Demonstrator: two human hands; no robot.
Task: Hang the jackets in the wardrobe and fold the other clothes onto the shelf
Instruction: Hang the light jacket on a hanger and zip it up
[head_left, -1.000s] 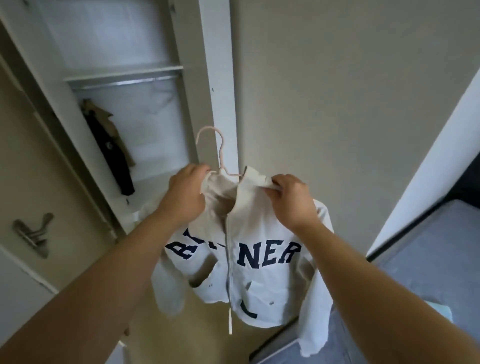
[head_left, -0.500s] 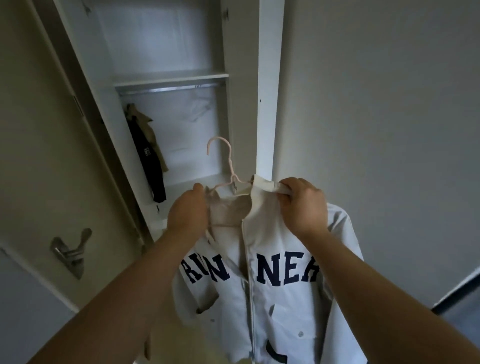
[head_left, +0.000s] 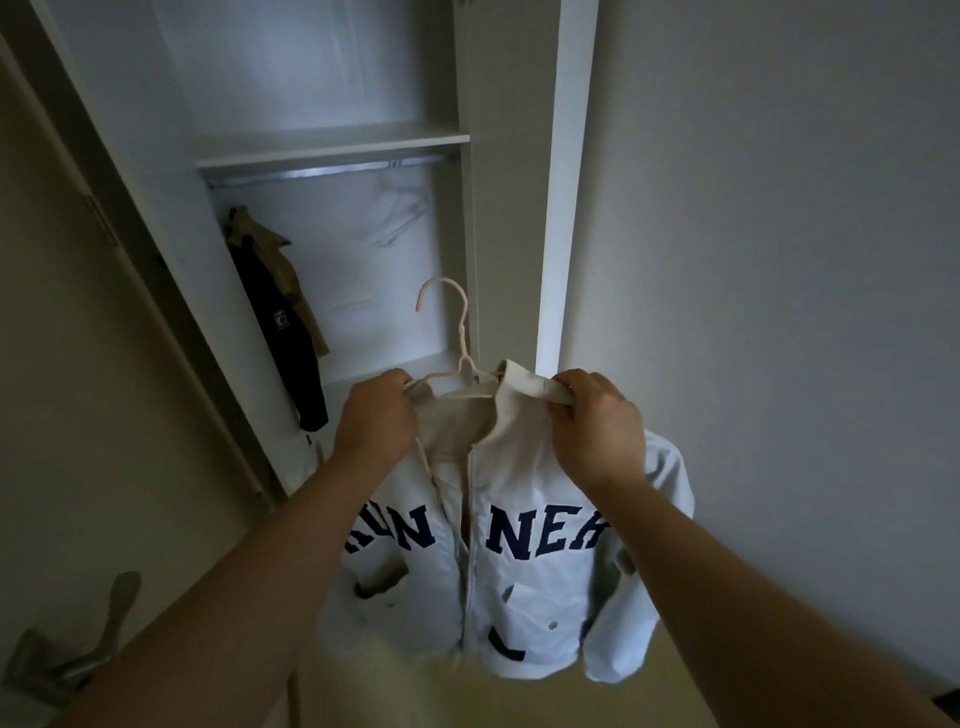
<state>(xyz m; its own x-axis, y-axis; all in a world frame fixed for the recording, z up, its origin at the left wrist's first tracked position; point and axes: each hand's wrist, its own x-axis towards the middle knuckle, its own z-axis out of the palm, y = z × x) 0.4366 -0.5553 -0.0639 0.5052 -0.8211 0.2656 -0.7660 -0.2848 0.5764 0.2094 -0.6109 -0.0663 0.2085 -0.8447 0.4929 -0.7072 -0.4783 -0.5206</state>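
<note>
We hold a white zip-front jacket (head_left: 524, 525) with navy letters across the chest up in front of the open wardrobe (head_left: 563, 208), to the right of its opening and lower in view than the metal rail (head_left: 322, 174). Our left hand (head_left: 376, 415) is curled around the left arm of the pale pink hanger (head_left: 464, 325) together with the jacket's shoulder edge. Our right hand (head_left: 597, 426) pinches the right side of the collar between thumb and fingers. The hanger sits inside the neck of the jacket, and its hook stands free above the collar, touching nothing. Inside the wardrobe, a dark jacket (head_left: 285, 332) and a tan jacket (head_left: 260, 234) hang at the left end of the rail, under a white shelf (head_left: 332, 145). A metal door handle (head_left: 78, 649) shows at lower left.
</note>
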